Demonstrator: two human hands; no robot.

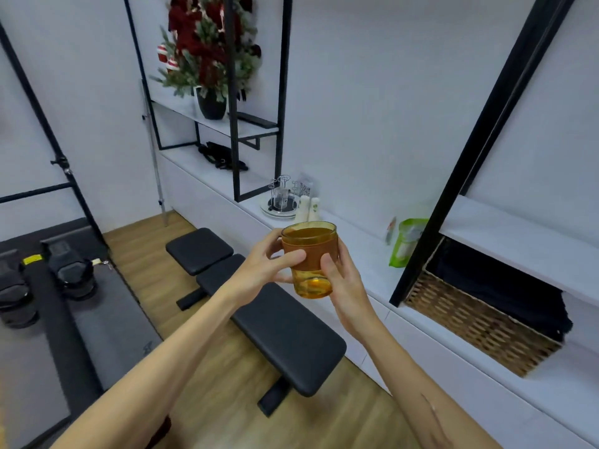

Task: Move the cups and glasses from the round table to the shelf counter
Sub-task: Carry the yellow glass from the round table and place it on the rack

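Above the black padded seat (259, 306), amber glass (310, 259) gripped by left hand (265, 262) and right hand (343, 280). Risk of clipping the black frame post (479, 150) near the white bench (366, 254); likely a spill or drop.

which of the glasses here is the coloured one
The amber glass, gripped between the left hand and right hand above the bench. The glassware on the rack on the white counter is clear.
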